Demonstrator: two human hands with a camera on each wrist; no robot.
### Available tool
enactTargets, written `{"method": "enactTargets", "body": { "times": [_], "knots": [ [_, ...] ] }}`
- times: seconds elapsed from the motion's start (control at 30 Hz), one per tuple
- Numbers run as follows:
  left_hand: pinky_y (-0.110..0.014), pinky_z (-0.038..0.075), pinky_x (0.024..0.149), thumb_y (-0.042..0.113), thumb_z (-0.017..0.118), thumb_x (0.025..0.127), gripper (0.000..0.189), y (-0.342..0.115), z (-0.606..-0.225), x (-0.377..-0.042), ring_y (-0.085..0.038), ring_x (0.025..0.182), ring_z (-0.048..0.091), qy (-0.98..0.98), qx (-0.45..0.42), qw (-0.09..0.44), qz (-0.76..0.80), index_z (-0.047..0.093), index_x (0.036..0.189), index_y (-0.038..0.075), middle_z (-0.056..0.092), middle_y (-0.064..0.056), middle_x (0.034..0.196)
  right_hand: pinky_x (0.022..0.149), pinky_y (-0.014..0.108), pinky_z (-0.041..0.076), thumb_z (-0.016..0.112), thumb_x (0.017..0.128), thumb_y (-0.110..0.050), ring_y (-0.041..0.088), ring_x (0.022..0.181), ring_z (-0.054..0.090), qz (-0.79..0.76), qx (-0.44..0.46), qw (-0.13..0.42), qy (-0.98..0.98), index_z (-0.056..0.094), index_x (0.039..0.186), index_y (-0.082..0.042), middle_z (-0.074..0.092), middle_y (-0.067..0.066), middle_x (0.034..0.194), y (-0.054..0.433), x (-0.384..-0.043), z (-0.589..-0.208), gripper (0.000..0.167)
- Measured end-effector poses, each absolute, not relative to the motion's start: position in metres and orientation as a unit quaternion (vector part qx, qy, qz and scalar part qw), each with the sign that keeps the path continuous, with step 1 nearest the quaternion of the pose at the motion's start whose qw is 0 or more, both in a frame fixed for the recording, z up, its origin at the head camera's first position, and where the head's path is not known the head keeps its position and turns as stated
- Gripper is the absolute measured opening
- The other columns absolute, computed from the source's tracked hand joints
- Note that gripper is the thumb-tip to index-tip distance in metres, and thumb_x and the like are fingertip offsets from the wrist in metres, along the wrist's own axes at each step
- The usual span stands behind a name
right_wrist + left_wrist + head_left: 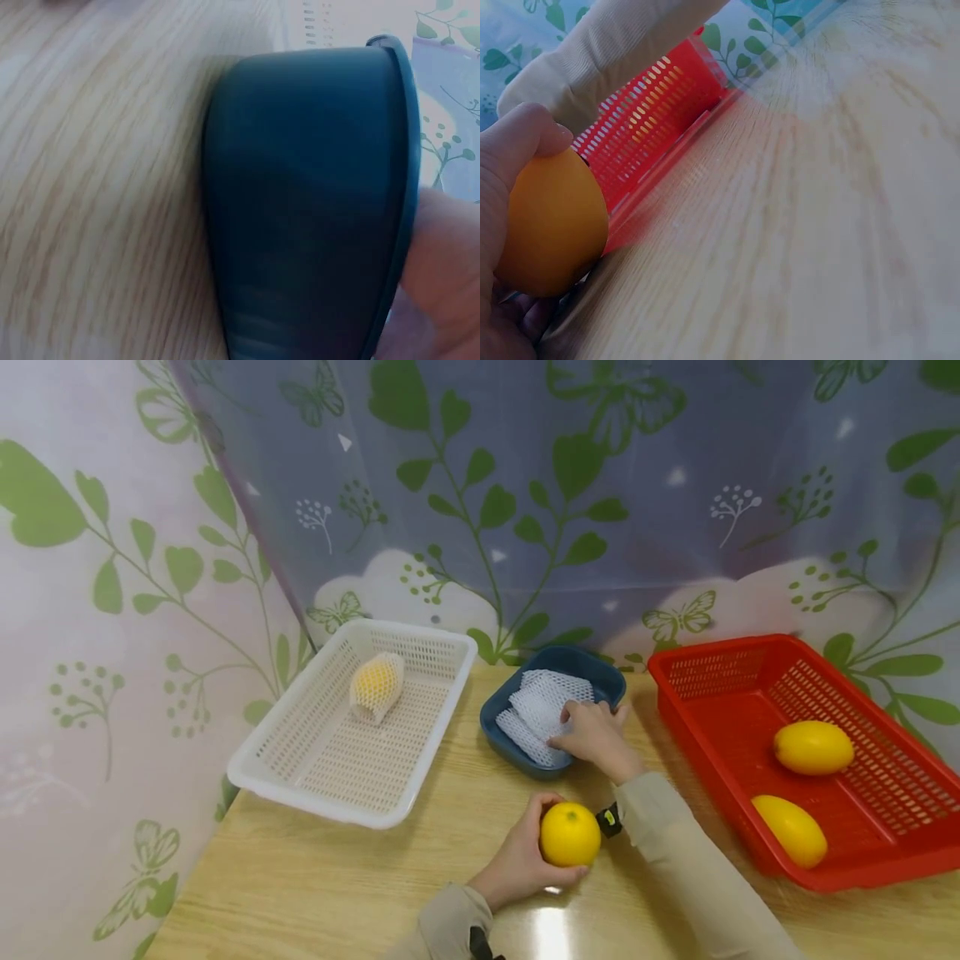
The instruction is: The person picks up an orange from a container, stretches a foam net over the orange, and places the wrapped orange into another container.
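In the head view my left hand (519, 858) grips a smooth yellow fruit (570, 835), its small greenish stem mark facing up. The left wrist view shows the same fruit (559, 225) between thumb and fingers, low over the table. My right hand (600, 735) reaches over the near right rim of a dark blue bin (501, 752). Its thumb and index finger stand apart, tips at the white foam net sleeves (540, 706) inside. From the right wrist, the bin's outer wall (307, 187) hides the fingertips.
On the left stands a white basket (420, 777) with one yellow fruit in a foam net (377, 687). A red basket (720, 760) at the right holds two bare yellow fruits (814, 747). A leaf-patterned curtain (465, 527) hangs behind the wooden table (300, 877).
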State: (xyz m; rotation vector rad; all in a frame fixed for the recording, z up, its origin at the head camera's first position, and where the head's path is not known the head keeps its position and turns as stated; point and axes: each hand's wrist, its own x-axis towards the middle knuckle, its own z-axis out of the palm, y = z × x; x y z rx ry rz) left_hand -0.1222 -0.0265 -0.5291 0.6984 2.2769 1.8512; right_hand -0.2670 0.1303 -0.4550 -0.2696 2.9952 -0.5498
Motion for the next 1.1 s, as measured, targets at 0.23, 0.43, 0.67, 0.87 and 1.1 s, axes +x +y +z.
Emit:
{"method": "enactTargets", "body": {
  "times": [0.23, 0.43, 0.67, 0.87, 1.1],
  "knots": [
    [-0.033, 0.047, 0.097, 0.019, 0.089, 0.071, 0.082, -0.025, -0.530, -0.124, -0.011, 0.110, 0.056, 0.754, 0.231, 0.065, 0.612, 0.038, 0.135, 0.021, 0.052, 0.005, 0.128, 0.087, 0.063, 0.018, 0.071, 0.084, -0.019, 0.031, 0.082, 0.056, -0.223, -0.083, -0.017, 0.971, 0.067, 0.091, -0.008, 0.061, 0.005, 0.073, 0.133, -0.267, -0.456, 0.014],
    [-0.034, 0.047, 0.098, 0.019, 0.088, 0.072, 0.084, -0.025, -0.532, -0.126, -0.013, 0.112, 0.056, 0.753, 0.244, 0.060, 0.608, 0.038, 0.139, 0.014, 0.052, 0.002, 0.131, 0.087, 0.062, 0.020, 0.072, 0.085, -0.020, 0.029, 0.078, 0.057, -0.265, -0.083, -0.062, 0.959, 0.068, 0.095, -0.005, 0.062, 0.006, 0.074, 0.136, -0.261, -0.449, 0.018],
    [-0.035, 0.046, 0.099, 0.017, 0.087, 0.072, 0.085, -0.025, -0.531, -0.128, -0.014, 0.116, 0.054, 0.759, 0.260, 0.039, 0.596, 0.041, 0.143, 0.011, 0.050, -0.001, 0.137, 0.086, 0.062, 0.021, 0.072, 0.087, -0.018, 0.032, 0.078, 0.057, -0.333, -0.077, -0.114, 0.933, 0.069, 0.096, -0.003, 0.064, 0.010, 0.077, 0.140, -0.249, -0.432, 0.018],
    [-0.035, 0.048, 0.096, 0.014, 0.088, 0.070, 0.084, -0.023, -0.530, -0.128, -0.014, 0.113, 0.056, 0.753, 0.265, 0.024, 0.602, 0.042, 0.140, 0.009, 0.052, -0.003, 0.133, 0.088, 0.061, 0.021, 0.072, 0.088, -0.018, 0.031, 0.080, 0.057, -0.366, -0.070, -0.111, 0.921, 0.069, 0.097, -0.002, 0.064, 0.010, 0.079, 0.146, -0.237, -0.415, 0.018],
    [-0.034, 0.050, 0.092, 0.012, 0.087, 0.071, 0.079, -0.023, -0.526, -0.123, -0.014, 0.108, 0.058, 0.746, 0.251, 0.031, 0.617, 0.044, 0.137, 0.007, 0.054, -0.004, 0.128, 0.087, 0.040, 0.045, 0.071, 0.091, -0.015, 0.028, 0.082, 0.060, -0.453, -0.091, -0.080, 0.883, 0.069, 0.101, -0.001, 0.068, 0.014, 0.090, 0.156, -0.217, -0.397, 0.018]
  ]
}}
